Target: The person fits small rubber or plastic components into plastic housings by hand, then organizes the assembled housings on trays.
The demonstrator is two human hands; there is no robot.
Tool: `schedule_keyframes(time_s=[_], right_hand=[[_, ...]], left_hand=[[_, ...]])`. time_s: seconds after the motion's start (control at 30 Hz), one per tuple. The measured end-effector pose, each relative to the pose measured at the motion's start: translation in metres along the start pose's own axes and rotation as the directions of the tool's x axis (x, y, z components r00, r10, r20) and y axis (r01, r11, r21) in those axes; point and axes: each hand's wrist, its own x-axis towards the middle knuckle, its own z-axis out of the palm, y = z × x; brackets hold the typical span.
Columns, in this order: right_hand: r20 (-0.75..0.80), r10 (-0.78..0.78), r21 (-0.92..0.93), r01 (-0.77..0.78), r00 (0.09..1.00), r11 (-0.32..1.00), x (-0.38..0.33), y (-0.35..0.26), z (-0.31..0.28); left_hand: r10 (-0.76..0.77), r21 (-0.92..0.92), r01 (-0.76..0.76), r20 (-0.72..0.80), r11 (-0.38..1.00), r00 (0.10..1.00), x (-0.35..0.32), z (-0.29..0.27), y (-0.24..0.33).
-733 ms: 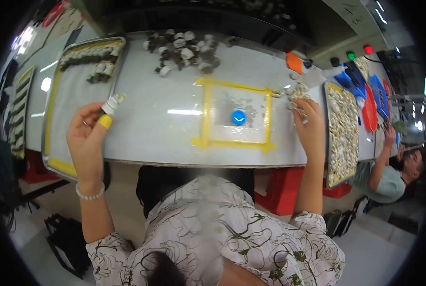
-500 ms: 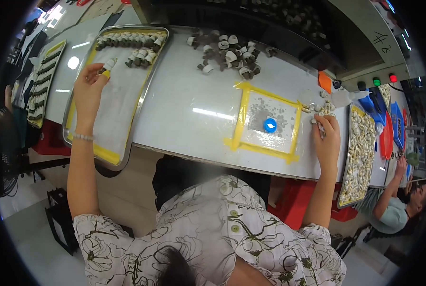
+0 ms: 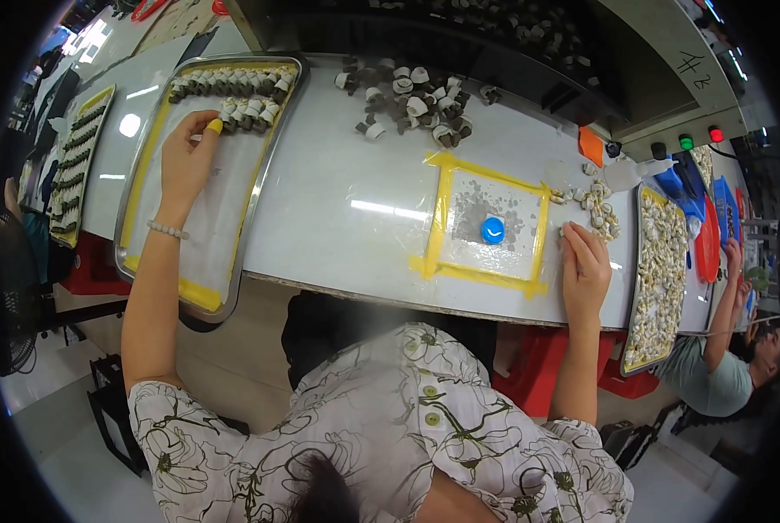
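Note:
My left hand [image 3: 187,161], with a yellow cover on its thumb, is over a paper-lined metal tray [image 3: 272,166]. Its fingertips pinch a small white-and-dark-grey piece [image 3: 227,113] at the left end of a short row of such pieces. Behind it runs a longer row [image 3: 230,81]. On the right, my right hand [image 3: 587,275] has its fingers pressed together around something small and pale, mostly hidden by the fingertips. It is just right of a yellow-taped square [image 3: 442,213] holding a blue round cap-like thing [image 3: 493,230]. A pile of small cream pieces [image 3: 601,209] lies beyond the fingers.
Loose white-and-grey pieces [image 3: 420,100] are scattered before a dark machine opening [image 3: 459,39]. A tray of cream pieces [image 3: 656,288] stands at right, near a clear bottle [image 3: 625,174]. Another tray [image 3: 80,166] is at far left. A co-worker [image 3: 712,375] sits at right.
My left hand has moved right and carried its piece to the end of the short row. My right hand has drawn slightly nearer and left, away from the cream pile.

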Motion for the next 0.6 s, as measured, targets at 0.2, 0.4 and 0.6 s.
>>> schedule_keyframes(time_s=[0.2, 0.4, 0.6], right_hand=[[0.012, 0.223, 0.194, -0.222, 0.975, 0.956, -0.006, -0.005, 0.001], [0.038, 0.147, 0.170, -0.151, 0.988, 0.974, -0.006, -0.004, -0.002], [0.094, 0.235, 0.198, -0.250, 0.967, 0.948, -0.005, -0.009, -0.005]], left_hand=[[0.327, 0.050, -0.336, 0.136, 0.941, 0.935, -0.018, 0.032, 0.069], [0.484, 0.006, -0.533, 0.412, 0.846, 0.772, -0.019, 0.093, 0.099], [0.432, 0.032, -0.520, 0.517, 0.853, 0.739, -0.005, 0.109, 0.102]])
